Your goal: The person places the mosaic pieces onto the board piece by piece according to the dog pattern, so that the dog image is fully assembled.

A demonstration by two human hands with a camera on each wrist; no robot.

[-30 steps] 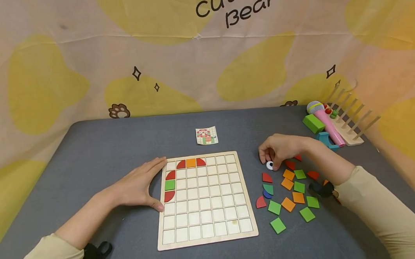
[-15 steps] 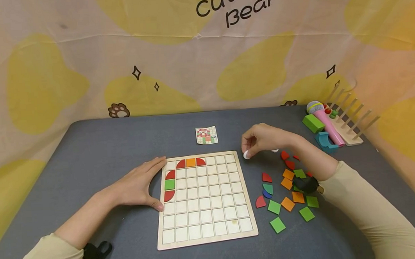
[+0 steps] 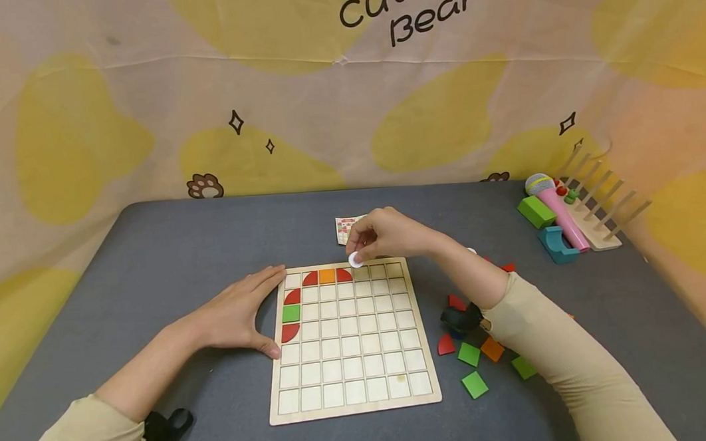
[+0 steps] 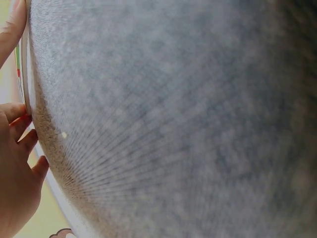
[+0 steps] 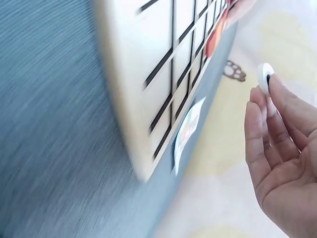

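A square wooden grid board (image 3: 353, 340) lies on the dark table. Along its top row sit red quarter-round tiles (image 3: 311, 278) either side of an orange square (image 3: 327, 276); down the left column, a green square (image 3: 290, 313) lies between two more red ones. My left hand (image 3: 232, 317) rests at the board's left edge, thumb and fingers spread along it. Between thumb and fingertips my right hand (image 3: 389, 234) pinches a round white eye piece (image 3: 355, 260), held over the board's top edge. The right wrist view shows the black pupil on that eye piece (image 5: 265, 79).
Loose green (image 3: 474, 384), orange (image 3: 492, 349) and red tiles lie right of the board, partly hidden by my right arm. Behind the board lies a small pattern card (image 3: 344, 227). A pink toy microphone (image 3: 562, 219), blocks and a pegged rack (image 3: 605, 230) stand far right.
My right hand has picked up the white eye piece from the loose tiles and carried it left to the board's top edge. My left hand has stayed on the board's left edge.
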